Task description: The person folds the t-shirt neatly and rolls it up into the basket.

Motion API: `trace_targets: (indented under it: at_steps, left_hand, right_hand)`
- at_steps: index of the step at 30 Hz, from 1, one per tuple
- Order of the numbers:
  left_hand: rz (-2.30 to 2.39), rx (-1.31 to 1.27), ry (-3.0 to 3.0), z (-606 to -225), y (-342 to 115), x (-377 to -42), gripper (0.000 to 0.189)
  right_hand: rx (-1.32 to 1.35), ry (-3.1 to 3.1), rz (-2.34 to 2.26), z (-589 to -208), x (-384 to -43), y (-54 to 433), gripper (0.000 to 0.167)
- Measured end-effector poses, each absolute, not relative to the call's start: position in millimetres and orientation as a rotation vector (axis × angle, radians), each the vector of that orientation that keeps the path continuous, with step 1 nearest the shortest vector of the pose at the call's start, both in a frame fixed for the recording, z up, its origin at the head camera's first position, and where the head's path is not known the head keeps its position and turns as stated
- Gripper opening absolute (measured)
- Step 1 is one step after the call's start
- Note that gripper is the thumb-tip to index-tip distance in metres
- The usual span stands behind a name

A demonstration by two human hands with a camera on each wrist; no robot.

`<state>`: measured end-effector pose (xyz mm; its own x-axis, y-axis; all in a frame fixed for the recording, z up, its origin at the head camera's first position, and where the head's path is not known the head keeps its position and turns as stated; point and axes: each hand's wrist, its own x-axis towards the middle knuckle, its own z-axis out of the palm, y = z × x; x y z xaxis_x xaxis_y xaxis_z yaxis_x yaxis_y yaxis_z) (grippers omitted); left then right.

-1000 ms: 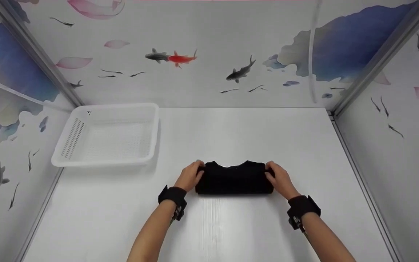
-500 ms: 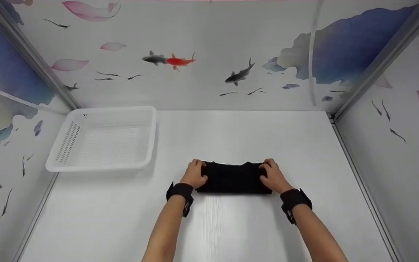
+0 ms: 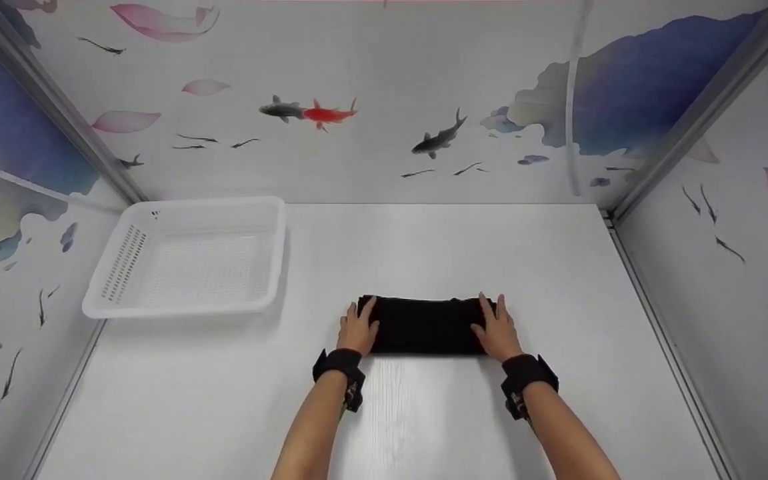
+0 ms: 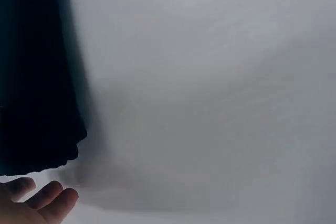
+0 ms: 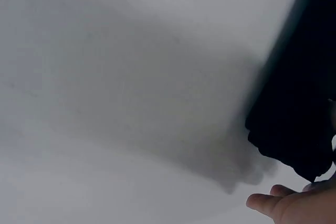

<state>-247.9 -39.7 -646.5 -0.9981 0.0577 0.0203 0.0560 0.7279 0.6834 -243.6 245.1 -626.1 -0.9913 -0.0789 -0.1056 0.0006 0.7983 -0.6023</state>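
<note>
A black garment (image 3: 427,327), folded into a flat rectangle, lies on the white table. On its left end rests my left hand (image 3: 358,327), fingers fairly straight and pointing away, the thumb and index finger over the cloth. My right hand (image 3: 499,330) lies on the opposite end with its fingers spread and extended. In the left wrist view, the left fingers (image 4: 59,203) sit beside the layered edge of the black garment (image 4: 34,77). The right wrist view has the right hand (image 5: 304,205) close to the other layered edge of the garment (image 5: 296,111).
A white perforated plastic basket (image 3: 184,310) with nothing in it stands at the table's back left. Printed wall panels with fish and leaves enclose the table (image 3: 437,247) at the back and both sides. A black camera band (image 3: 339,363) circles each wrist.
The garment's far neckline edge has been folded over, so the curved notch has gone and the edge is nearly straight. Both hands have loosened from gripping the ends to lying on them, fingers extended.
</note>
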Motion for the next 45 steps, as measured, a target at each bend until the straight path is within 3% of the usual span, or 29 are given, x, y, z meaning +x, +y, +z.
trace_targets:
  at_steps: [4,7,15,19,23,28,30,36,45]
  left_hand:
    - [1.314,-0.073,2.843,-645,-41,-241,0.067]
    - [1.375,-0.177,2.774,-644,-41,-237,0.078]
    - [1.341,-0.37,2.594,-645,-33,-245,0.069]
    - [1.346,-0.402,2.55,-675,-32,-256,0.072]
    - [1.429,-0.414,2.512,-681,-33,-256,0.068]
    - [1.573,-0.295,2.6,-754,-38,-277,0.075]
    - [1.62,-0.294,2.559,-746,-36,-275,0.073]
    - [1.708,-0.319,2.414,-626,-44,-238,0.064]
    - [1.794,-0.265,2.464,-592,-77,-253,0.066]
  right_hand:
    - [0.229,2.714,-1.181,-624,-240,247,0.079]
    - [0.372,2.615,-1.247,-623,-238,249,0.083]
    - [0.463,2.512,-1.247,-620,-238,241,0.073]
    - [0.483,2.493,-1.226,-619,-239,238,0.072]
    - [0.506,2.481,-1.211,-619,-238,236,0.072]
    - [0.528,2.46,-1.33,-621,-234,236,0.069]
    - [0.517,2.431,-1.402,-620,-232,236,0.068]
    - [0.443,2.361,-1.537,-614,-235,230,0.067]
    - [0.434,2.305,-1.769,-583,-249,202,0.047]
